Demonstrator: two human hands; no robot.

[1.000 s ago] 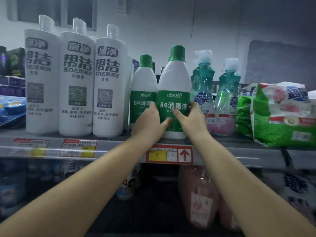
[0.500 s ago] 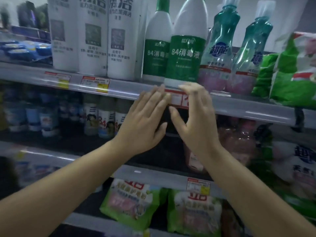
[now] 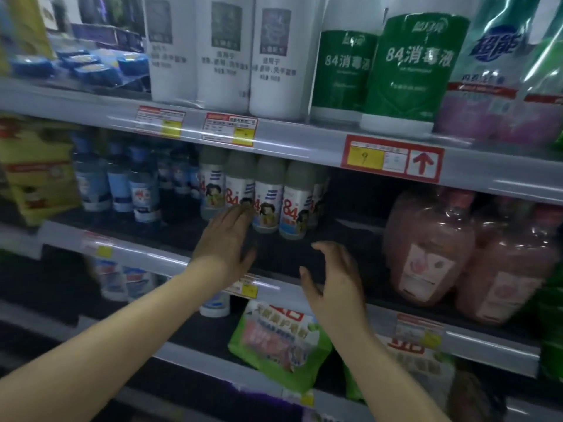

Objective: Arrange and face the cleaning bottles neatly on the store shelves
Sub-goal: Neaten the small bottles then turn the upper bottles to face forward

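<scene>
On the middle shelf, my empty, spread left hand (image 3: 225, 239) and right hand (image 3: 332, 275) approach small grey-capped white plastic bottles (image 3: 266, 202), not yet faced.

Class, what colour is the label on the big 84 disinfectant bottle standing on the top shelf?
Green with white lettering, on the 84 disinfectant bottle; the head view shows it.
</scene>
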